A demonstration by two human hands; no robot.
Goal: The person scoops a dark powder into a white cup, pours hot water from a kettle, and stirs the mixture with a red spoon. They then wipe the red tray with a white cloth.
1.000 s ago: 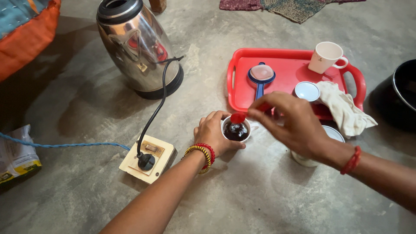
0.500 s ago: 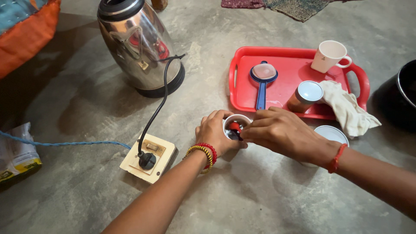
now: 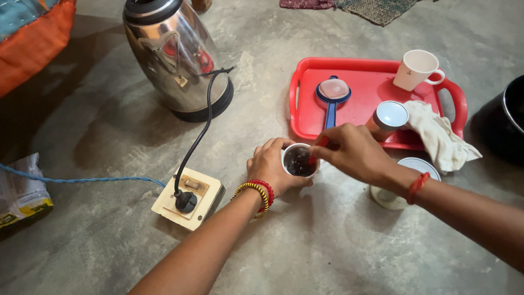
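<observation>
Head view. We see the left hand (image 3: 271, 165) wrapped around a small white cup (image 3: 299, 161) of dark liquid that stands on the grey concrete floor (image 3: 305, 246), fingers curled tight against its wall. The right hand (image 3: 352, 153) has its fingertips pinched together on a red spoon (image 3: 318, 148), whose bowl dips into the liquid at the cup's right rim. Half a second ago this hand lay lower and flatter over the rim with the spoon's bowl showing red inside the cup; a second ago the spoon was held above the liquid. The cup itself has not shifted.

The cup stands just in front of the near edge of the red tray (image 3: 376, 76), which carries a blue-handled strainer (image 3: 331, 95), a white mug (image 3: 417, 69), a metal tin with a pale lid (image 3: 387, 119) and a crumpled cloth (image 3: 439, 136) hanging over its near right corner. A white-lidded jar (image 3: 404, 183) sits partly hidden behind the right wrist. To the left, a wooden switch board (image 3: 187, 198) with a black plug feeds the steel electric kettle (image 3: 174, 57). Bare floor lies open toward us and between kettle and tray; a dark pot (image 3: 505, 117) bounds the right edge.
</observation>
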